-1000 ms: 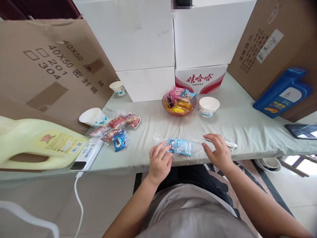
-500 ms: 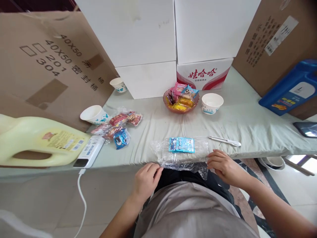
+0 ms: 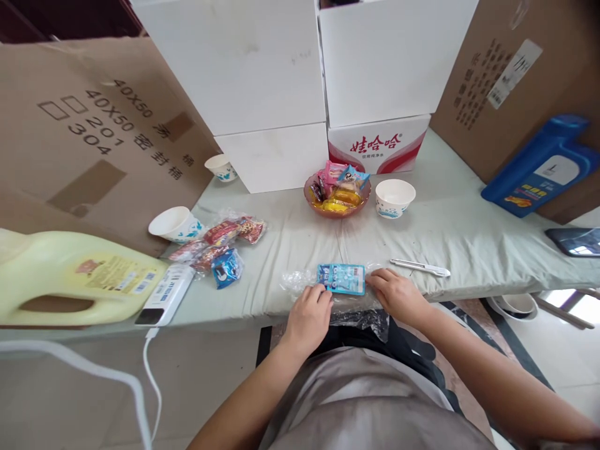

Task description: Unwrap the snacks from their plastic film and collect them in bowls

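Note:
Two light-blue printed packets (image 3: pixel 344 279), partly overlapping, lie on a crinkled sheet of clear plastic film (image 3: pixel 300 281) at the table's front edge. My left hand (image 3: pixel 310 315) is at the packets' lower left corner, its fingers curled onto the film. At their right edge is my right hand (image 3: pixel 396 294), with fingers bent and tips on the film beside the packets. Both thumbs and what lies under the fingertips are mostly hidden. Some film hangs over the table edge toward my lap. A white utility knife (image 3: pixel 420 267) lies just beyond my right hand.
A reddish bowl (image 3: pixel 337 211) of wrapped snacks and a paper bowl (image 3: pixel 394 199) stand behind. Wrapped snacks (image 3: pixel 222 234), a power strip (image 3: pixel 166 294) and a yellow jug (image 3: pixel 84 275) are left. A blue bottle (image 3: pixel 539 169) and a phone (image 3: pixel 574 241) are right; boxes (image 3: pixel 276 153) line the back.
My left hand has moved right and up from the film's near left corner to the packets. My right hand has shifted left and up to their right edge. The film is gathered closer around them.

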Available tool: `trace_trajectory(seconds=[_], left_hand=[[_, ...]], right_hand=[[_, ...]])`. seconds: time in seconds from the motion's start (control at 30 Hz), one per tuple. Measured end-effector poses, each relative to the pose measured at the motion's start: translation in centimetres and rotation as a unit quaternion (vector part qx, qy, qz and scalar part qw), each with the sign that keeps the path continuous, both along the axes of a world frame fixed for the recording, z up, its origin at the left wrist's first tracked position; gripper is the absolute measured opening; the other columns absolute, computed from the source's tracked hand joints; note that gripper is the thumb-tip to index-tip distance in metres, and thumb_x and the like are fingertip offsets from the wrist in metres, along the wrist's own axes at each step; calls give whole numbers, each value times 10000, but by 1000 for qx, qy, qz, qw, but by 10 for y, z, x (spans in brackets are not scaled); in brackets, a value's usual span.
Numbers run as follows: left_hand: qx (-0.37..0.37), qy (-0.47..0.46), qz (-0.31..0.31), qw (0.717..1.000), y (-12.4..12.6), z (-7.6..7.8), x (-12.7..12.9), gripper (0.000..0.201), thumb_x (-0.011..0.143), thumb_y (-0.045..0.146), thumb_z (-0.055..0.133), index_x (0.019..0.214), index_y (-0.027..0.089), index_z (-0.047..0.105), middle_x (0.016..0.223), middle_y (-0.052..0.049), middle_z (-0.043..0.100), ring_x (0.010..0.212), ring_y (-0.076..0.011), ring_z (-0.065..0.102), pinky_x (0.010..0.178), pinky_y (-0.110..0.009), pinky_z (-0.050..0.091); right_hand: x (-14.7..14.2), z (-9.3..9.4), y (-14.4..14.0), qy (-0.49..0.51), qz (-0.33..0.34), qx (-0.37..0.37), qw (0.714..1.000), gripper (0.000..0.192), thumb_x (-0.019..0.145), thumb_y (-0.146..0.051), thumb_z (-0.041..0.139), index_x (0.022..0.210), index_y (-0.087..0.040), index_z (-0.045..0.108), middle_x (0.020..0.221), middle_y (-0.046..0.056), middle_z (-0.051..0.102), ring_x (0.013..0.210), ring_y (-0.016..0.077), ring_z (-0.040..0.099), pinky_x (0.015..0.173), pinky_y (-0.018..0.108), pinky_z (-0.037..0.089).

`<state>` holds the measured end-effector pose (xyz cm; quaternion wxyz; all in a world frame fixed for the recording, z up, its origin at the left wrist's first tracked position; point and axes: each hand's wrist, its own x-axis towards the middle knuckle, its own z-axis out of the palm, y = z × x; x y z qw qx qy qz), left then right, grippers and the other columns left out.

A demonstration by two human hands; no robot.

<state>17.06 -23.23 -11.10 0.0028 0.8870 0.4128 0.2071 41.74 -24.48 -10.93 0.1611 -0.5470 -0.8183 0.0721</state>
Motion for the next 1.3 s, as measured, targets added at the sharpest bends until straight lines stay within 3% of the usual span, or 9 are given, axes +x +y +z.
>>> trace_trajectory(seconds=[0.1, 0.2, 0.33, 0.43, 0.57, 0.87, 1.03, 1.17, 1.3], left_hand=[[15, -14, 41, 999, 5, -13, -11, 190, 883, 163, 535, 1048, 217, 612, 1009, -83, 636, 919, -241, 616, 800, -387, 544], [29, -18, 71, 997, 13, -13, -14, 414, 815, 241, 664, 1212, 215, 551, 1228, -135, 584, 1085, -318, 592, 880, -454, 527], [3, -2, 60, 998, 26, -1, -6, 636, 747, 342, 754, 1309, 197, 496, 1349, -176, 518, 1233, -393, 502, 965, -547, 472], [-37, -3, -31, 999, 37, 7, 8, 596, 791, 306, 718, 1335, 217, 492, 1349, -141, 542, 1263, -335, 494, 1031, -521, 438], [-88, 42, -138, 986, 55, 3, 14, 514, 835, 267, 675, 1327, 287, 528, 1412, -80, 524, 1336, -304, 444, 1078, -512, 401], [-136, 48, -73, 987, 68, 1, -42, 516, 845, 348, 653, 1333, 232, 529, 1460, -109, 461, 1347, -298, 426, 1111, -505, 384], [-95, 45, -75, 992, 67, 0, -28, 516, 828, 361, 683, 1302, 209, 546, 1378, -124, 532, 1257, -297, 519, 1067, -479, 447], [-49, 7, -86, 995, 78, 1, -35, 311, 958, 329, 489, 1227, 204, 582, 1202, -96, 659, 1102, -224, 641, 954, -376, 539], [24, -33, -42, 998, 88, 12, -36, 290, 999, 295, 388, 1160, 198, 608, 1016, -66, 730, 895, -184, 708, 790, -298, 578]], right_hand=[[-1, -3, 7, -1, -51, 22, 998, 457, 931, -198, 397, 1381, -167, 472, 1371, 143, 537, 1063, 249, 625, 788, 352, 538], [-6, -1, 20, 8, -85, 31, 996, 538, 948, -244, 391, 1480, -169, 348, 1436, 148, 484, 1068, 268, 634, 773, 370, 552], [-17, 1, 43, 21, -26, 54, 998, 407, 954, -211, 409, 1330, -157, 555, 1331, 132, 588, 1098, 259, 599, 938, 423, 504], [-23, -6, 61, 33, 15, 63, 997, 354, 939, -179, 461, 1254, -168, 622, 1296, 114, 619, 1188, 264, 531, 1018, 457, 442], [-24, -21, 77, 27, -7, 53, 998, 364, 957, -192, 455, 1288, -159, 601, 1365, 102, 575, 1287, 271, 459, 1063, 467, 384], [-23, -25, 77, 21, -14, 60, 998, 351, 976, -238, 432, 1267, -188, 622, 1366, 71, 580, 1279, 254, 468, 1052, 422, 370], [-23, -27, 77, 22, -14, 62, 998, 355, 966, -224, 433, 1264, -189, 624, 1366, 68, 579, 1265, 247, 477, 1058, 418, 363], [-23, -27, 78, 23, -14, 59, 998, 355, 968, -237, 431, 1266, -201, 621, 1368, 67, 577, 1270, 245, 472, 1053, 424, 363], [-24, -27, 78, 26, -17, 59, 998, 351, 973, -254, 425, 1256, -198, 626, 1357, 61, 587, 1258, 246, 478, 1057, 422, 355]])
